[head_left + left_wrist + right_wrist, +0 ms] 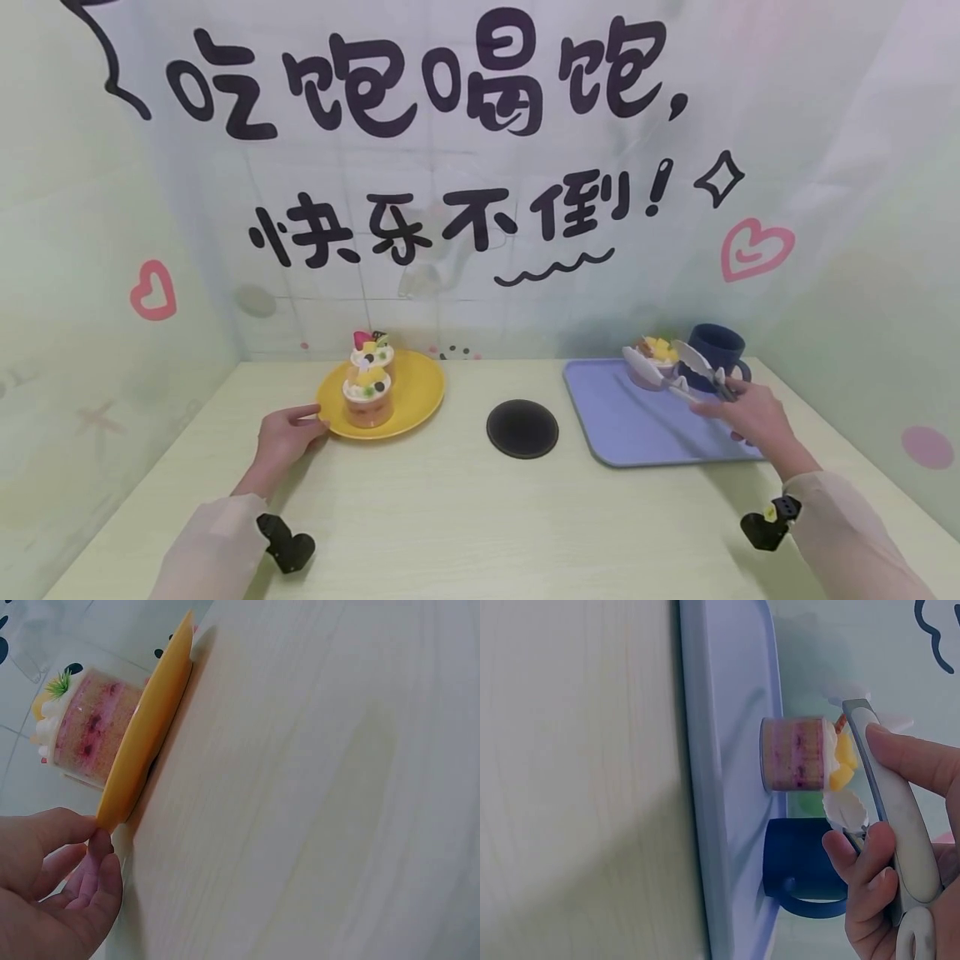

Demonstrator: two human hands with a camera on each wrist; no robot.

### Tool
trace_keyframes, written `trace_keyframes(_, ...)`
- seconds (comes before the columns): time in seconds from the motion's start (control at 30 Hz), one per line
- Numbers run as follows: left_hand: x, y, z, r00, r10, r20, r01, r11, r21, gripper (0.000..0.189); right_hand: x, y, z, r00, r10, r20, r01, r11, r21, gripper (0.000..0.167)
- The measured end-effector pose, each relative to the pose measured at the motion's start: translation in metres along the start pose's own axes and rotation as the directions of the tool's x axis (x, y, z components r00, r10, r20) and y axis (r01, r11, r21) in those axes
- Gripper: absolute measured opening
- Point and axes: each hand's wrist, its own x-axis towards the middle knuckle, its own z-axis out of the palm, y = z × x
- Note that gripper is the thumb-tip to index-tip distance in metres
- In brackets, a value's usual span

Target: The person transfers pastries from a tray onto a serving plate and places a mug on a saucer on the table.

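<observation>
My left hand [288,437] pinches the near-left rim of a yellow plate [420,396] between thumb and fingers. On that plate stand two cake cups, the front one [367,404] partly covering the back one [372,357]; the left wrist view shows a layered pink cake [97,727]. In my right hand [753,421] is a pair of tongs [896,802] with white tips, spread apart. The tips hover around the top of another cake cup [799,754], which stands on a lavender tray [645,437]; whether they touch it I cannot tell.
A dark blue mug [716,350] stands on the tray beside the cake cup, its handle [810,906] showing. Between plate and tray lies a round black coaster [522,428]. A printed backdrop [465,317] rises behind the table [480,517].
</observation>
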Motion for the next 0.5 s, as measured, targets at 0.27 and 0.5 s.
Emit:
trace_keyframes(0.27, 0.000, -0.002, 0.000, 1.000, -0.008, 0.000, 0.008, 1.000, -0.009, 0.050, 0.002, 0.001, 0.007, 1.000, 0.017, 0.015, -0.018, 1.000, 0.020, 0.099)
trace_keyframes(0.5, 0.004, -0.003, 0.000, 1.000, -0.008, -0.022, 0.007, 1.000, -0.016, 0.050, 0.005, 0.003, 0.011, 0.999, 0.034, 0.042, -0.035, 0.999, 0.027, 0.103)
